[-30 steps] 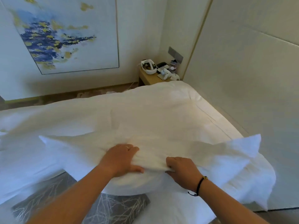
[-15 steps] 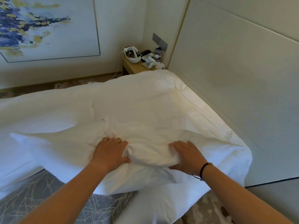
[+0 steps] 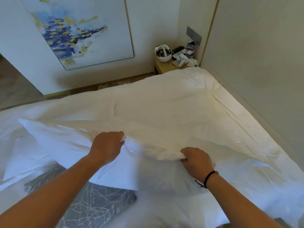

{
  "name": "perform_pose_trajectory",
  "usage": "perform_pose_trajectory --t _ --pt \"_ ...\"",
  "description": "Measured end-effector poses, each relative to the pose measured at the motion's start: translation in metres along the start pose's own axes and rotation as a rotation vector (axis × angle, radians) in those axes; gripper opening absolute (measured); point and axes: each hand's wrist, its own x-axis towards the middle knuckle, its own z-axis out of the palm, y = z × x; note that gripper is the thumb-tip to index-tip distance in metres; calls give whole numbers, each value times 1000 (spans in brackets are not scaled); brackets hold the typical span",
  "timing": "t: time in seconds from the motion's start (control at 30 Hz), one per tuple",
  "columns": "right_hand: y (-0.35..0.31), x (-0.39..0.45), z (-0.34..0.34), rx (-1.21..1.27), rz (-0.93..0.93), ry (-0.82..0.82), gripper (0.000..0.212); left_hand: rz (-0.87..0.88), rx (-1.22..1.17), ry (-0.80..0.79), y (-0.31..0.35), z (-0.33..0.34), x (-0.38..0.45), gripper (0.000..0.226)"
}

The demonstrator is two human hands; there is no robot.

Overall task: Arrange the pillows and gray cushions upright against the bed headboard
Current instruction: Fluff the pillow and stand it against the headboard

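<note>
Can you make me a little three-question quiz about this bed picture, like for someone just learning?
1. True or false: both hands, the left hand and the right hand, grip the big white fabric pillow.
2. What lies under the pillow's near edge? A) a red blanket B) a flat gray cushion with a pale branch pattern C) a book
3. Fill in: the small wooden bedside table stands in the room's ____, beside the tall pale padded headboard.

Key: 1 true; 2 B; 3 corner.
</note>
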Motion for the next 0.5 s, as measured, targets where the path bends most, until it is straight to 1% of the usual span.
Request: perform_pose_trajectory --t 0.13,0.27,0.33,0.4,0.5 --pt "37 2 -65 167 -52 120 16 -36 21 57 51 -45 35 13" --pt "78 -9 -123 275 -53 206 22 17 11 134 99 -76 60 16" --pt "101 -17 -143 269 -42 244 24 60 -20 155 123 -79 69 16" --pt "124 -26 -154 232 -5 254 20 93 -71 149 145 -73 75 16" --pt "156 -41 -152 113 82 211 14 116 -142 43 177 -40 80 20"
